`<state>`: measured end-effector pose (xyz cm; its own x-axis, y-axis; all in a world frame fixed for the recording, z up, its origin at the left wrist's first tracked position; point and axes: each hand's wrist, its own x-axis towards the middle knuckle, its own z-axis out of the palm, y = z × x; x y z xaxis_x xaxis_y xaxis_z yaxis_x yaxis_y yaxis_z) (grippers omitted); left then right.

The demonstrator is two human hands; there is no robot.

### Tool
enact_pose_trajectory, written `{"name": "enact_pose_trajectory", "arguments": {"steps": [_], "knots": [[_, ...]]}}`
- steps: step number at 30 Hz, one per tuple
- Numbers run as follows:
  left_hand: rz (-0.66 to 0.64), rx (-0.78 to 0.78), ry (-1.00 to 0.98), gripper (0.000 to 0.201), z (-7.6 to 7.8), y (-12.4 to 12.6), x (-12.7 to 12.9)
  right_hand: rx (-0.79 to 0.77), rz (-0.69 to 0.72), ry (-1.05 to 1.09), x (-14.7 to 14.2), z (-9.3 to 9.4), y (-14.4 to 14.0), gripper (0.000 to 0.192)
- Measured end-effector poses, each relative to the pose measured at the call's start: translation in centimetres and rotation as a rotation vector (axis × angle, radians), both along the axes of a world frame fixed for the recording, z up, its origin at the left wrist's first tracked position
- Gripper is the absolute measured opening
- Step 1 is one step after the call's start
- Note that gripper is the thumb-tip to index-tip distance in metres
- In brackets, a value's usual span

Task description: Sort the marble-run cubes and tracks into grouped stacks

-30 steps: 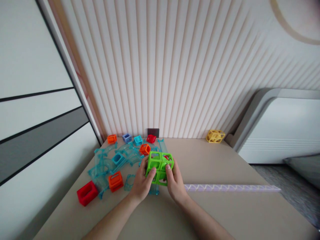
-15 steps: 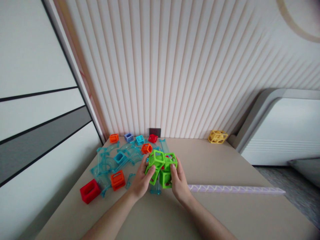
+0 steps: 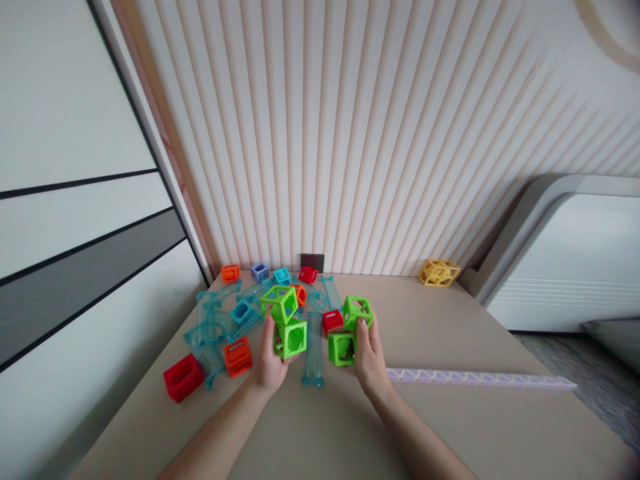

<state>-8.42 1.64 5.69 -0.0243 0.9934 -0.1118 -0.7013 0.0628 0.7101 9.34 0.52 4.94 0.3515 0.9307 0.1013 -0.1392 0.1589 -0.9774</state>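
My left hand (image 3: pixel 271 358) is closed around a pair of green hollow cube blocks (image 3: pixel 291 338), one above the other and slightly twisted. My right hand (image 3: pixel 369 353) grips another two green hollow cube blocks (image 3: pixel 342 349), the upper one tilted. A gap separates the two pairs, held above the table. Between and below them lies a clear blue straight track piece (image 3: pixel 313 353). A red cube block (image 3: pixel 332 322) sits just behind the right hand's blocks. The fingers behind the blocks are partly hidden.
Clear blue track pieces (image 3: pixel 210 327) lie across the table's left side, among orange blocks (image 3: pixel 238 356) and a red block (image 3: pixel 183 377). Yellow joined blocks (image 3: pixel 439 273) stand by the ribbed wall (image 3: pixel 350 167). A pale purple strip (image 3: pixel 480 379) lies at right.
The green blocks were together in both hands. They are now apart in two pairs, the left hand moved left and the right slightly right, uncovering the track piece and red block between.
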Motion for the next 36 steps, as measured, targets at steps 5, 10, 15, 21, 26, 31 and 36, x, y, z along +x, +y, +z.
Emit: {"name": "enact_pose_trajectory", "arguments": {"steps": [5,10,15,21,26,31,36], "knots": [[0.058,0.097,-0.053,0.059,1.6,0.3,-0.4,0.039,0.076,-0.138,-0.3,-1.5,-0.1,0.058],[0.052,0.169,-0.097,0.056,1.8,0.6,-0.6,0.143,0.114,-0.424,-0.3,-3.0,-0.2,0.049],[0.023,0.180,-0.157,0.056,1.4,0.8,-0.7,0.246,0.129,-0.639,-1.0,-3.3,-0.1,0.051],[-0.027,0.196,-0.170,0.057,1.1,0.8,-0.5,0.188,0.161,-0.797,-1.9,-2.8,0.3,0.050],[-0.033,0.151,-0.209,0.059,1.1,0.8,-0.5,0.212,0.150,-0.882,-1.9,-2.6,0.4,0.054],[-0.028,0.116,-0.216,0.062,1.3,0.9,-0.6,0.228,0.164,-0.832,-1.9,-2.9,0.4,0.053],[-0.026,0.083,-0.199,0.057,1.4,0.8,-0.4,0.188,0.122,-0.608,-2.0,-3.2,0.6,0.053]]}}
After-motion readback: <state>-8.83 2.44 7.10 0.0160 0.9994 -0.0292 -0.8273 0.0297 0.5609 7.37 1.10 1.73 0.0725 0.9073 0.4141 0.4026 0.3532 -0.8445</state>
